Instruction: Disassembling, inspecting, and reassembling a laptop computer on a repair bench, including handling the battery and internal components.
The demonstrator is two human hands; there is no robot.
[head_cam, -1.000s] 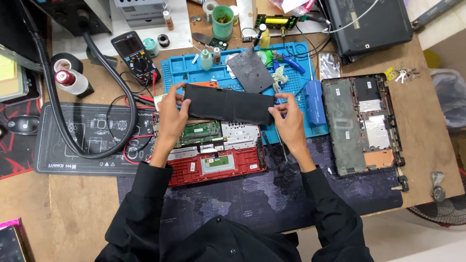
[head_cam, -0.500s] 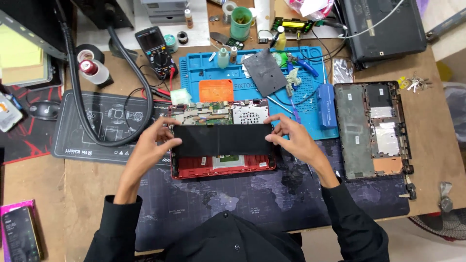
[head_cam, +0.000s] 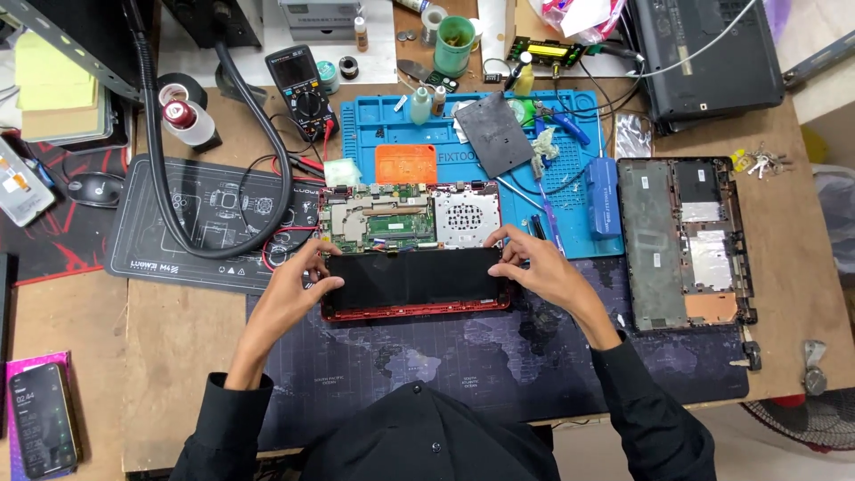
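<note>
Your left hand (head_cam: 294, 283) and right hand (head_cam: 537, 265) each pinch an end of the flat black battery (head_cam: 414, 278), which lies in the lower half of the open red laptop (head_cam: 411, 254). It looks nearly seated; the circuit board (head_cam: 378, 218) at 12 o'clock stays exposed, the bottom cover (head_cam: 684, 240) waits at 3 o'clock.

Phone screen (head_cam: 40, 419): lit, dark with pale digits, lower left desk edge, pink case.
Multimeter display (head_cam: 295, 69): small grey rectangle, top of black meter, behind the blue mat.
Green display (head_cam: 545, 51): narrow yellow-green strip on small board, top centre.
Plastic bag (head_cam: 579, 13): crumpled, clear-white-pink, far top edge.
</note>
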